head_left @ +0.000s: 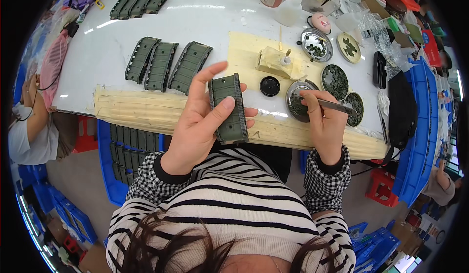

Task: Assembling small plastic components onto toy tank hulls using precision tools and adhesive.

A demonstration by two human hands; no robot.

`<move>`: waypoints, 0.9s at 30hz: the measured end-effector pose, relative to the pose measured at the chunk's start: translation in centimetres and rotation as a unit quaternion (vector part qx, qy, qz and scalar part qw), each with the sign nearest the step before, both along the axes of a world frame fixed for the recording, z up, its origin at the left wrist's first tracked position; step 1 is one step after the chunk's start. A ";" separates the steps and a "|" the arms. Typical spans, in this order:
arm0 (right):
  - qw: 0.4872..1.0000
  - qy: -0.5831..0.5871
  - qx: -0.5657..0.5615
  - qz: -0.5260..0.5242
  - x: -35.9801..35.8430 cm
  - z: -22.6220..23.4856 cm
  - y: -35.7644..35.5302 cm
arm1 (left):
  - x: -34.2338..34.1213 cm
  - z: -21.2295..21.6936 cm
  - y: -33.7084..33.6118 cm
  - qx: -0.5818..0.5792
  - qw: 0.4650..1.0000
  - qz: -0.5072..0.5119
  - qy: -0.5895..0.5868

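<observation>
Bare table lay open above the three green pieces; round dishes, a black lid and bottles crowded the right side.

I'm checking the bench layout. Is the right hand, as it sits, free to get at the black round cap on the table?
Probably yes: the right hand holds tweezers just beside the black cap, with nothing between them.

View: a single head-worn fisheye camera, left of a pair
Facing: steeply down over the person's own hair and striped top
Nearness: close above the hands
Covers: white surface, floor at the rim
Distortion: straight edges bow outward
</observation>
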State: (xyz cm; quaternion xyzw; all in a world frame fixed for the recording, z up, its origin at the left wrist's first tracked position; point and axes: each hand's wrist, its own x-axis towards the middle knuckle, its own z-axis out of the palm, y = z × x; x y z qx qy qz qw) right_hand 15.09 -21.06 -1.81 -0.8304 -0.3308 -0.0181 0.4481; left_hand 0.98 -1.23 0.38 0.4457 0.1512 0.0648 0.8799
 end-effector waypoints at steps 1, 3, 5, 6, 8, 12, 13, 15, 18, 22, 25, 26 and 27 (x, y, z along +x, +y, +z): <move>1.000 0.011 -0.001 -0.004 -0.1 0.1 0.0 | 0.0 -0.2 0.0 0.003 1.000 -0.007 0.006; 0.999 0.034 -0.004 -0.012 -0.3 0.5 0.1 | -0.1 -0.4 -0.1 0.002 1.000 -0.020 0.015; 1.000 0.028 -0.004 -0.003 -0.2 0.5 0.1 | -0.1 -0.6 -0.1 -0.007 0.999 -0.030 0.020; 1.000 0.026 -0.003 0.002 -0.2 0.6 0.1 | -0.1 -0.7 -0.1 -0.009 0.999 -0.031 0.025; 1.000 0.019 -0.012 0.009 -0.2 0.8 0.1 | 0.0 -0.8 0.0 -0.014 0.999 -0.035 0.034; 1.000 -0.012 -0.008 0.027 0.1 0.4 0.0 | -0.1 -1.0 -0.1 -0.033 0.998 -0.043 0.029; 1.000 -0.003 -0.013 0.026 0.1 0.5 -0.1 | -0.1 -1.0 -0.2 -0.038 0.998 -0.047 0.030; 0.999 0.015 -0.021 0.026 0.1 0.7 -0.1 | -0.1 -1.1 -0.2 -0.044 0.997 -0.057 0.028; 0.988 0.118 0.090 0.036 -0.5 1.4 -0.1 | 0.1 -1.1 -0.5 -0.039 0.996 -0.077 0.020; 0.947 0.243 0.146 0.154 -2.1 4.3 0.6 | 0.6 -1.0 -1.0 -0.056 0.988 -0.141 0.028; 0.922 0.304 0.150 0.186 -2.4 4.6 1.4 | 0.9 -1.0 -1.4 -0.123 0.976 -0.178 0.024; 0.917 0.318 0.150 0.186 -2.5 4.7 1.6 | 1.0 -0.9 -1.5 -0.152 0.972 -0.179 0.023; 0.917 0.320 0.146 0.188 -2.5 4.7 1.7 | 1.0 -0.9 -1.6 -0.183 0.966 -0.180 0.023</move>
